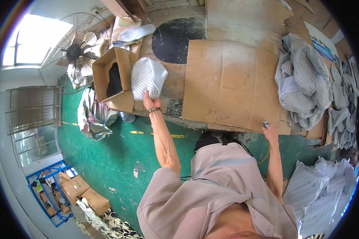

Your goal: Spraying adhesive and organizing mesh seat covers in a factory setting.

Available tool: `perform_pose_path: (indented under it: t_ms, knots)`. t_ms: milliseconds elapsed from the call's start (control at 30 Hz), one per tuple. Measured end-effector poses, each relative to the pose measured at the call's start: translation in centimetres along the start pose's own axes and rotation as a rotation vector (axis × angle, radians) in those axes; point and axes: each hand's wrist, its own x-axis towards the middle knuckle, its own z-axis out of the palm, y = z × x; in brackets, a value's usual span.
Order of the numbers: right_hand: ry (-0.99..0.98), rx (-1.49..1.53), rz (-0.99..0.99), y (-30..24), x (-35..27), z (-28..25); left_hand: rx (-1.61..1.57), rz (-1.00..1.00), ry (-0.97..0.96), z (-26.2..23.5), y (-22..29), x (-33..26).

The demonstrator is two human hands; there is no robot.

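Holding a white mesh-lined fabric piece at the far-left of the surface, the left hand is clenched on its lower edge beside the open cardboard box. A small metal tool is pinched in the right hand. Risk: the piece could be snagged on the box flap and slip off.

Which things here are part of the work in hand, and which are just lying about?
In hand:
- left hand gripping a grey mesh-lined fabric piece beside the open cardboard box
- right hand holding a small metal tool at the cardboard sheet
- heap of similar mesh pieces

Lying about:
- fan
- floor boxes
- blue rack
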Motion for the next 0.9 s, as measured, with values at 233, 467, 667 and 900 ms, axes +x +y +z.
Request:
perform_pose_path:
  t_ms: [233, 467, 667, 900]
  knots:
    - [-0.016, -0.158, 0.08, -0.6, 0.0, 0.7, 0.03, 0.044, -0.43, 12.9, -0.4, -8.1]
    - [0.097, -0.055, 0.043, -2.1, -1.4, 0.3, 0.021, -0.055, -0.618, 17.7, -2.4, -14.6]
    - [0.161, 0.043, 0.015, 2.4, -0.6, 2.1, -0.124, -0.048, -0.618, 17.2, -2.4, -11.4]
    - [0.187, 0.175, 0.074, -1.1, -4.9, -1.3, 0.591, 0.28, 0.097, 4.4, 1.3, 1.7]
